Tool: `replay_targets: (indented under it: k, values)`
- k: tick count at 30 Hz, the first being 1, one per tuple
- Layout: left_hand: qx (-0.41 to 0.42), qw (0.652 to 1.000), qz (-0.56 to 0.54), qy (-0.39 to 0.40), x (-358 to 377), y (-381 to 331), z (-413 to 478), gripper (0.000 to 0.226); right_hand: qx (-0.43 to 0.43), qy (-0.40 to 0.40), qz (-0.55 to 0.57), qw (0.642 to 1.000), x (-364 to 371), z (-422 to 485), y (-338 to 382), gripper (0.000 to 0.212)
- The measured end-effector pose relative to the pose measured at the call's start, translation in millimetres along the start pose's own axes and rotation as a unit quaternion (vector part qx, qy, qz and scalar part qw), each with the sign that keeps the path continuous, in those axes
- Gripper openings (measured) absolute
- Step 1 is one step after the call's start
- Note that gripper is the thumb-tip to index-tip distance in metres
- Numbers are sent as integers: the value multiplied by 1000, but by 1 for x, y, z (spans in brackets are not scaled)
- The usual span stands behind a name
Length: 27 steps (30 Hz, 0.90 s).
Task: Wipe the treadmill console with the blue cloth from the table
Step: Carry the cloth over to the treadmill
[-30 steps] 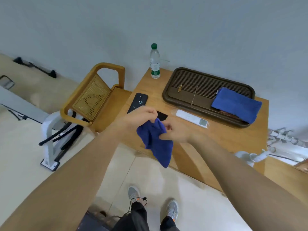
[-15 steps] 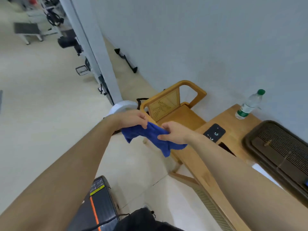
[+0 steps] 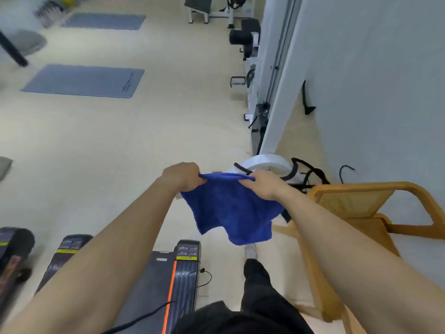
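The soft blue terry cloth (image 3: 232,209) hangs spread in the air between the hands, held by its top edge. The left hand (image 3: 181,176) grips one upper corner with curled fingers, and the right hand (image 3: 264,185) pinches the other. Below the hands lies a black treadmill deck with an orange stripe (image 3: 184,273). Just right of the right hand stands a yellow wooden chair with a cane back (image 3: 349,201).

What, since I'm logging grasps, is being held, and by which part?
The blue cloth, by its upper edge: left hand grips one end, right hand the other; the rest hangs free.
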State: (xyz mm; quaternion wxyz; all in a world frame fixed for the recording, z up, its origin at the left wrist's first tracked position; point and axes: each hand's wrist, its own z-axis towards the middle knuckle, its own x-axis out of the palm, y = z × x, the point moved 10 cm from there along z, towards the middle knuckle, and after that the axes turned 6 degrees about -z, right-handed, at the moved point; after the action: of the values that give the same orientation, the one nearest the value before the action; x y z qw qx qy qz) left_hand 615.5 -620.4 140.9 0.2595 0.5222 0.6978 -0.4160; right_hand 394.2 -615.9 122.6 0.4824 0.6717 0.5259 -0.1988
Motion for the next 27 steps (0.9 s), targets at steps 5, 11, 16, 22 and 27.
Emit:
replay_targets:
  k: [5, 11, 16, 22, 27]
  values:
    - [-102, 986, -129, -20, -43, 104, 40, 31, -84, 126, 51, 987, 5, 114, 92, 36]
    - [-204, 869, -421, -162, -97, 222, 12, 35, -203, 244, 19, 948, 7, 207, 233, 41]
    - [-285, 773, -482, -297, -118, 303, -41, 23, -301, 290, -14, 908, 29, 246, 366, 42]
    - [-349, 671, -517, -400, -111, 393, -100, 23, -382, 345, -104, 851, 114, 256, 507, 40]
    - [-371, 584, -594, -411, -88, 468, -139, 8, -459, 387, -169, 782, 202, 229, 621, 45]
